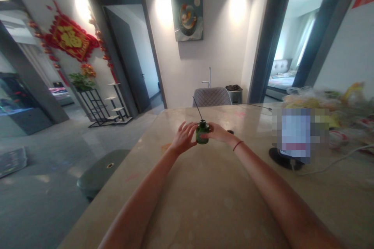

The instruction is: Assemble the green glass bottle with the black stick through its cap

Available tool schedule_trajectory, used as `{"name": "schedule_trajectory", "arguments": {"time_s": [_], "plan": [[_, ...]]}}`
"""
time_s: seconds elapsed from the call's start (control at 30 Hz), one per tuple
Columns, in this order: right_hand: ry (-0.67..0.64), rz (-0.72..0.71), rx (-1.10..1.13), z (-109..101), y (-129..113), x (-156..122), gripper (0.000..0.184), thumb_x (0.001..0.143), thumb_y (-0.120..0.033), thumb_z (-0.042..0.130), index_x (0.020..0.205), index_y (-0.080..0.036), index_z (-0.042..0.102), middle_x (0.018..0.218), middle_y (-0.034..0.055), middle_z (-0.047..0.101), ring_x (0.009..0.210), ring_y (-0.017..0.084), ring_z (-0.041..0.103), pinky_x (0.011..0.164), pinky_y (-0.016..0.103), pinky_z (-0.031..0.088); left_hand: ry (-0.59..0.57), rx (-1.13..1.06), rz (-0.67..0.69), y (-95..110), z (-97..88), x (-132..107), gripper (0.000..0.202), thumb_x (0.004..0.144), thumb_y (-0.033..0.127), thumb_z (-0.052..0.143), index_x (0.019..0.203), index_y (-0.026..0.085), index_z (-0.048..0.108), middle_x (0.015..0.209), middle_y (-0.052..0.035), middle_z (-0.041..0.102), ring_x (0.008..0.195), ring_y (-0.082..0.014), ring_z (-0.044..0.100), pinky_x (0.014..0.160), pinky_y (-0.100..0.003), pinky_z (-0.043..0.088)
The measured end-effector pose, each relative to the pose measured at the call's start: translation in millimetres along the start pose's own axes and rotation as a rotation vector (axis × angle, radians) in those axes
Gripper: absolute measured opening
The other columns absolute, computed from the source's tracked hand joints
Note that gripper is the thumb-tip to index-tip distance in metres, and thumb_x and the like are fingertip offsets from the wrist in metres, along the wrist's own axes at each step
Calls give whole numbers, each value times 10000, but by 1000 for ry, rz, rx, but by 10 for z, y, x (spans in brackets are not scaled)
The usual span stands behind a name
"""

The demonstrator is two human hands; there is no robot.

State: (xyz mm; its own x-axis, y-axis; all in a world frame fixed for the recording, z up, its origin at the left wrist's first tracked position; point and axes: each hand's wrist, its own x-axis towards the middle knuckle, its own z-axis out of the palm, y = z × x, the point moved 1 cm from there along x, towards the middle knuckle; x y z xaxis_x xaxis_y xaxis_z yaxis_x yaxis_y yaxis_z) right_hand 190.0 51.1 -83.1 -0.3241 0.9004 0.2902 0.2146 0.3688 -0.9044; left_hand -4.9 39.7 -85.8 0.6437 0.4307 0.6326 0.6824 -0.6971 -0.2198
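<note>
A small dark green glass bottle [202,137] with a narrow neck is upright over the table, a thin dark stick [198,108] leaning out of its mouth to the upper left. My right hand [216,131], a red band at its wrist, grips the bottle from the right with fingertips across its front. On the other side, my left hand [184,137] has its fingers and thumb spread, their tips at the bottle's left edge; whether they press on it is hard to see. A small dark round thing [230,132] lies behind my right wrist, partly hidden.
The beige table [216,186] has a blurred-out object on a black round base [288,159] at right, with a white cable [336,162]. Behind it lie plastic bags [330,101]. An orange-yellow thing [166,147] sits by my left wrist. A grey chair [212,97] and green stool [102,169] flank the table.
</note>
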Motion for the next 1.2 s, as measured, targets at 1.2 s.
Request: {"name": "schedule_trajectory", "arguments": {"time_s": [1.2], "plan": [[-139,26,40,146,452,-43,555,536,-269,781,1045,-163,585,1041,81,660,965,226,619,896,397,464,30,-160,-132,17,155,-268,506,783,420,596,1208,186,450,1083,-103,651,1045,-220,587,943,-400,436]]}}
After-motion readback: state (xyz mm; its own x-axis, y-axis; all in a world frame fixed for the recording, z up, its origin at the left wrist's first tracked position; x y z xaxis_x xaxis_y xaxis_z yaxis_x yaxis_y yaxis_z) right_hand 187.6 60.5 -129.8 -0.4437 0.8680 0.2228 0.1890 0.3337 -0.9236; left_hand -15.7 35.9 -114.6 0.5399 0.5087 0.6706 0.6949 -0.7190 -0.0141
